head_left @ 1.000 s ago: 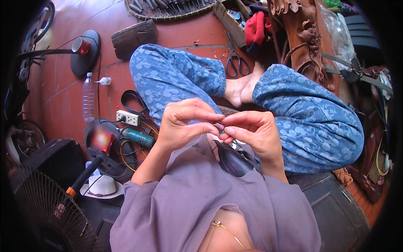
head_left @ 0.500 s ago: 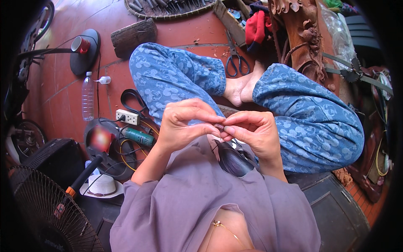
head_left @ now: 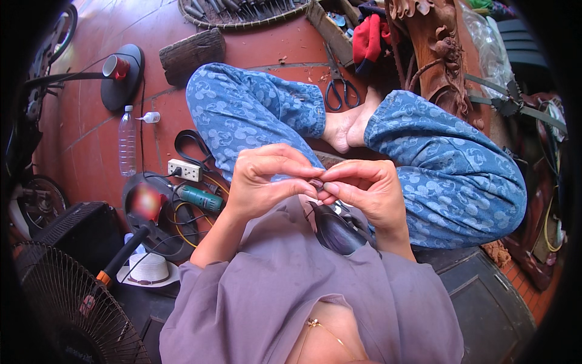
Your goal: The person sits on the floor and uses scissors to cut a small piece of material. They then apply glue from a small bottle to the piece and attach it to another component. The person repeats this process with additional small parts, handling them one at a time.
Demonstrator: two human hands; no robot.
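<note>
A small dark reddish-brown piece (head_left: 316, 184) is pinched between the fingertips of both my hands, over my lap. My left hand (head_left: 271, 177) grips its left side with thumb and forefinger. From the right, my right hand (head_left: 365, 187) holds it the same way, its other fingers curled in. The piece is largely covered by the fingertips, so its exact kind cannot be made out. Just below the hands, a dark rounded glossy object (head_left: 339, 230) rests against my shirt.
Scissors (head_left: 341, 88) lie beyond my bare feet, near a carved wooden piece (head_left: 442, 54). A wood block (head_left: 193, 56) and a tray of tools (head_left: 242, 15) are farther off. On the left are a plastic bottle (head_left: 127, 142), power strip (head_left: 185, 170), green power tool (head_left: 199, 198), hat (head_left: 147, 268) and fan (head_left: 73, 309).
Both hands keep their pinch on the small piece in nearly the same place. The view has shifted very slightly.
</note>
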